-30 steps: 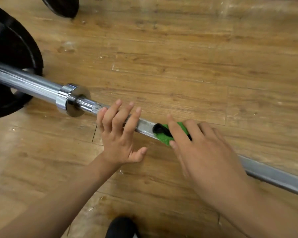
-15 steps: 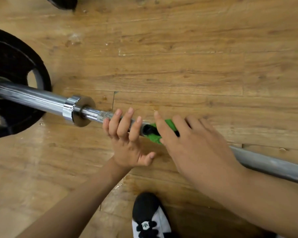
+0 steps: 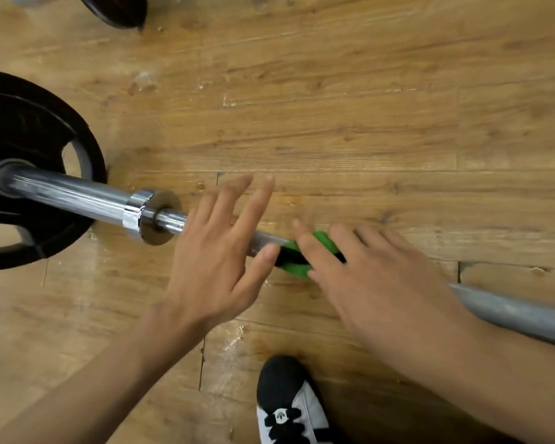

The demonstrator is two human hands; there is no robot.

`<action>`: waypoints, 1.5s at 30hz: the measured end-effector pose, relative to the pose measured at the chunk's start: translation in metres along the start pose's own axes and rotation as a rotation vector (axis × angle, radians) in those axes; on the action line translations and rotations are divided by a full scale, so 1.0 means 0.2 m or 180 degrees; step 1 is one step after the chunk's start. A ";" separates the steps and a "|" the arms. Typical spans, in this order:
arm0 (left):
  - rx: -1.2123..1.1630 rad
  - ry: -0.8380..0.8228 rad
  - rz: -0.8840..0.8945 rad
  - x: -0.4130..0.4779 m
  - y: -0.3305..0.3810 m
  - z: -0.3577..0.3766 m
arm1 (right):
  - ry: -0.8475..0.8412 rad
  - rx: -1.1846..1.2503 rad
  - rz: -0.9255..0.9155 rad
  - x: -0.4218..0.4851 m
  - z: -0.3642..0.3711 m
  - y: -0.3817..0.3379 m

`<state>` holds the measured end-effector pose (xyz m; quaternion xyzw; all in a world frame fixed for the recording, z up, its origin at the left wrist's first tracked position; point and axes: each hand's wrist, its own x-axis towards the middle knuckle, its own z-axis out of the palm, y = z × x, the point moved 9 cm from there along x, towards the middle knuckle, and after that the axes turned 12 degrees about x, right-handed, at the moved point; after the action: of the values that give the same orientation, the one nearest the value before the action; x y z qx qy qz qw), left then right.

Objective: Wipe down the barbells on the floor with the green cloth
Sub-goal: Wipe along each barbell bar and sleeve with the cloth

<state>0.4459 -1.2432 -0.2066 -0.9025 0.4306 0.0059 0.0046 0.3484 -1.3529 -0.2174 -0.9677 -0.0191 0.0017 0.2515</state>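
Note:
A steel barbell (image 3: 77,195) lies on the wooden floor, running from a black weight plate (image 3: 23,149) at the left down to the right edge. A green cloth (image 3: 321,243) is wrapped over the bar near the middle. My right hand (image 3: 375,283) covers the cloth and presses it onto the bar, fingers extended over it. My left hand (image 3: 215,251) hovers over the bar just left of the cloth, fingers spread and straight, thumb close to the cloth's edge. The bar under both hands is hidden.
A chrome collar (image 3: 145,216) sits on the bar between the plate and my left hand. Another black plate (image 3: 116,9) shows at the top left edge. A black and white shoe (image 3: 289,408) stands on the floor below the hands.
My left hand has lifted off the bar and spread its fingers. The right hand with the cloth stays at about the same spot on the bar. The view has shifted.

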 end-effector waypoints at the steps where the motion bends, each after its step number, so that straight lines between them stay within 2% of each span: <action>1: 0.0051 -0.0052 0.0025 0.05 0.00 0.00 | -0.0004 -0.0053 0.0017 -0.05 -0.02 0.04; 4: 0.0384 -0.0317 0.0397 0.14 0.05 0.06 | 0.0160 -0.0370 0.0126 -0.28 -0.13 0.19; 6: 0.0653 -0.0298 0.0493 0.15 0.06 0.08 | 0.0063 -0.0468 0.0206 -0.35 -0.16 0.25; 14: 0.0738 -0.0018 0.0431 0.15 0.08 0.05 | 0.0017 -0.0107 0.0248 0.03 0.01 0.00; 18: 0.0693 -0.0070 0.0437 0.16 0.07 0.05 | 0.0078 -0.0231 0.0206 -0.22 -0.12 0.18; 22: 0.0724 -0.0148 0.0452 0.18 0.07 0.07 | 0.0159 -0.0344 0.0515 -0.44 -0.25 0.38; 24: 0.0781 -0.0228 0.0504 0.19 0.08 0.07 | 0.0215 -0.0356 0.0566 -0.36 -0.22 0.33; 30: 0.0723 -0.0300 0.0570 0.25 0.08 0.07 | 0.0296 -0.0241 0.0065 -0.04 -0.08 0.07; 33: 0.0601 -0.0080 0.0895 0.25 0.12 0.05 | 0.0427 -0.0370 0.0209 -0.14 -0.17 0.19; 36: 0.0597 0.0108 0.1184 0.26 0.14 0.04 | 0.0507 -0.0536 0.0596 -0.33 -0.25 0.39; 39: 0.0714 0.0134 0.1306 0.27 0.14 0.05 | 0.0498 -0.0530 0.0655 -0.31 -0.26 0.40; 45: 0.0734 -0.0023 0.1195 0.33 0.13 0.06 | 0.0538 -0.0273 0.0110 0.08 -0.13 0.10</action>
<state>0.4679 -1.3102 -0.2190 -0.8000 0.5888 -0.0394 0.1082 0.3650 -1.3836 -0.2038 -0.9744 0.0188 -0.0765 0.2105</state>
